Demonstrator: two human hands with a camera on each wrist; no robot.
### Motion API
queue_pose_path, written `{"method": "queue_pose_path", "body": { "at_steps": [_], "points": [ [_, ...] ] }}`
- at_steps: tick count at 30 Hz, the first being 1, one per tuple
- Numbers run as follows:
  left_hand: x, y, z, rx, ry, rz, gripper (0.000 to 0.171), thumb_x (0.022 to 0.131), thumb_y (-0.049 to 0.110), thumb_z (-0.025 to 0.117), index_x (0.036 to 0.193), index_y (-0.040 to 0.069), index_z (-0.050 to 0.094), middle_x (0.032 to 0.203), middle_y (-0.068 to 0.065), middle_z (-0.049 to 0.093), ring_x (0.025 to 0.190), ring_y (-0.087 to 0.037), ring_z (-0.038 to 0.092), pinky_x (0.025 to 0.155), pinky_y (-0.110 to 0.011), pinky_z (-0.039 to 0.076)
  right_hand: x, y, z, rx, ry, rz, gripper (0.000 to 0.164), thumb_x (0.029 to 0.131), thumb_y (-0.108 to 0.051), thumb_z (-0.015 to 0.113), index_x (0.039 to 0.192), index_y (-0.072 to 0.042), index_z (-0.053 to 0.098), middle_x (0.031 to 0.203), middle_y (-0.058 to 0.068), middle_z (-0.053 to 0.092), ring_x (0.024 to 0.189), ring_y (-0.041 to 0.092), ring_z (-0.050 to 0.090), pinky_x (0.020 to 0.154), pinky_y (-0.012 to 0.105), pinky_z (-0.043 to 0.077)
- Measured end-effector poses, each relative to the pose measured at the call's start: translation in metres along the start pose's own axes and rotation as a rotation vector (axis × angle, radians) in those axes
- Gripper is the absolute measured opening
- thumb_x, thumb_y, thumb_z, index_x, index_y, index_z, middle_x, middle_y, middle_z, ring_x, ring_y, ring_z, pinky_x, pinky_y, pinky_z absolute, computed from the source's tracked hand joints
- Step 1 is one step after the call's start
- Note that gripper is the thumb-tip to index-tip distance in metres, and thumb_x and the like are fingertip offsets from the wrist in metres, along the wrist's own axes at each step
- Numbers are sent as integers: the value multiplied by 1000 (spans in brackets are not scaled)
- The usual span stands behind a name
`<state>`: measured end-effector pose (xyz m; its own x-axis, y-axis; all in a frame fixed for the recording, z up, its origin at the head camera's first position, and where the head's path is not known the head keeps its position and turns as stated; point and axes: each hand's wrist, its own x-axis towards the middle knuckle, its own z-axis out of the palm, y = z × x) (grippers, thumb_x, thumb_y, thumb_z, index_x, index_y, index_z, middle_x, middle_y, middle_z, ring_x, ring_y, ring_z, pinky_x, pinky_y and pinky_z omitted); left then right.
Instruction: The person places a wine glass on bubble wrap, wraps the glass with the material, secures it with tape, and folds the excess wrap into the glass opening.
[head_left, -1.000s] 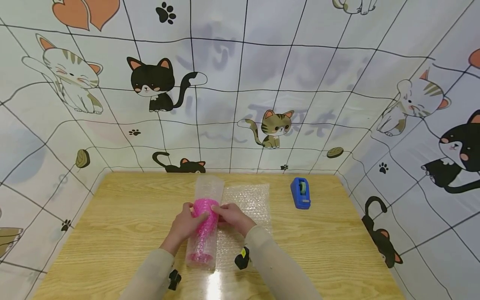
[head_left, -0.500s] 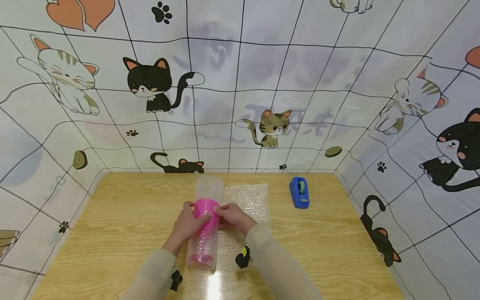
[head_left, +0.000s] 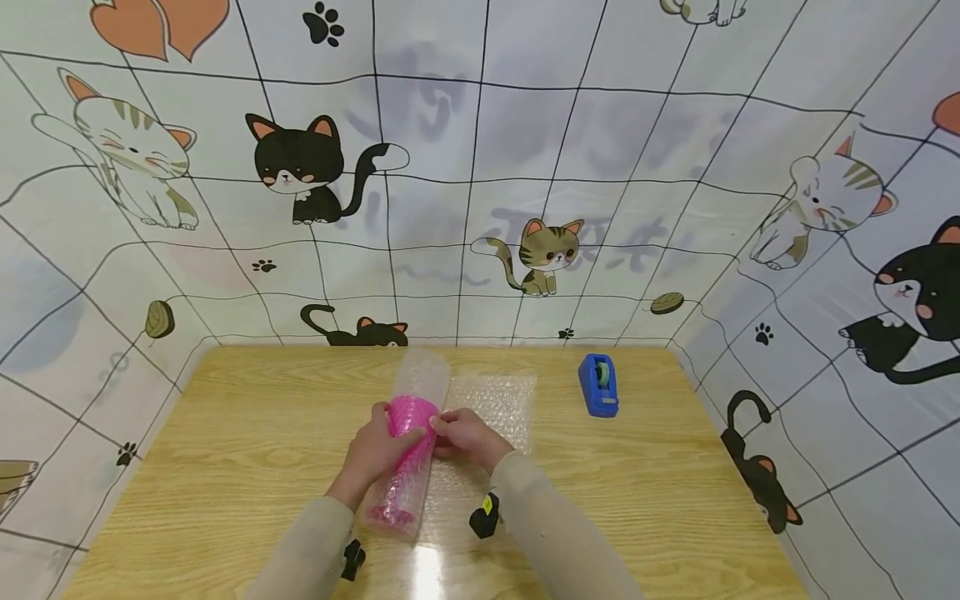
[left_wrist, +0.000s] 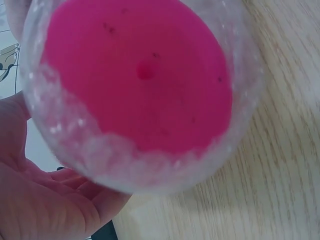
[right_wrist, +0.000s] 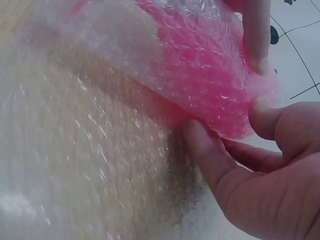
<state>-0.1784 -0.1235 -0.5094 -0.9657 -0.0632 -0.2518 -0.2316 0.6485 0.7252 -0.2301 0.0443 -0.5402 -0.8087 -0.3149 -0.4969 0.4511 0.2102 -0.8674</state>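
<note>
A pink and clear cylinder (head_left: 412,410) lies rolled in bubble wrap, and its round pink end (left_wrist: 142,75) fills much of the left wrist view. My left hand (head_left: 373,450) grips the roll from the left, thumb laid over its top. On the other side my right hand (head_left: 467,435) pinches the bubble wrap (right_wrist: 115,165) against the roll, with the thumb at the pink part and the forefinger low along the edge where the flat sheet meets it. The unrolled sheet extends to the right, under the right hand. Whether the cylinder is a bottle or a cup I cannot tell.
A blue tape dispenser (head_left: 598,385) with a roll of tape stands at the back right of the wooden table (head_left: 637,500). A cat-patterned white sheet (head_left: 435,208) encloses the table at the back and sides.
The roll has turned a little, its near end swinging left and its far end slightly right. The flat wrap's far edge has come slightly nearer. Both hands keep their hold.
</note>
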Motion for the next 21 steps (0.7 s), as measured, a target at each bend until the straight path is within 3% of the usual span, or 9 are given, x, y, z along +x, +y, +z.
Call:
{"method": "queue_pose_path", "body": {
  "at_steps": [8,15,18,21],
  "points": [
    [0,3,1,45,36,27,89,85,48,70,145,-3,28,133,-28,55,114,-43,60,92,-57,51,-2,-1,-1,-7,2,10,33,99,-19,56,117,9,60,98,20,72,78,16,70,84,39,59],
    [0,5,4,78,57,30,88,83,48,71,143,-2,31,128,-27,58,106,-43,63,86,-57,53,-8,-6,-4,-35,35,36,28,97,-17,59,111,8,63,84,12,71,71,15,67,82,38,60],
    [1,6,5,98,61,25,88,83,50,71,144,0,31,127,-27,57,103,-43,63,83,-57,54,-11,-11,-5,-85,46,22,27,97,-16,59,108,8,66,85,15,73,72,18,69,81,39,60],
    [0,6,7,114,64,24,89,83,50,71,143,0,31,125,-27,57,99,-41,64,80,-55,54,-13,-15,-6,-118,36,22,35,98,-26,58,107,6,67,92,18,73,79,23,72,84,41,59]
  ]
}}
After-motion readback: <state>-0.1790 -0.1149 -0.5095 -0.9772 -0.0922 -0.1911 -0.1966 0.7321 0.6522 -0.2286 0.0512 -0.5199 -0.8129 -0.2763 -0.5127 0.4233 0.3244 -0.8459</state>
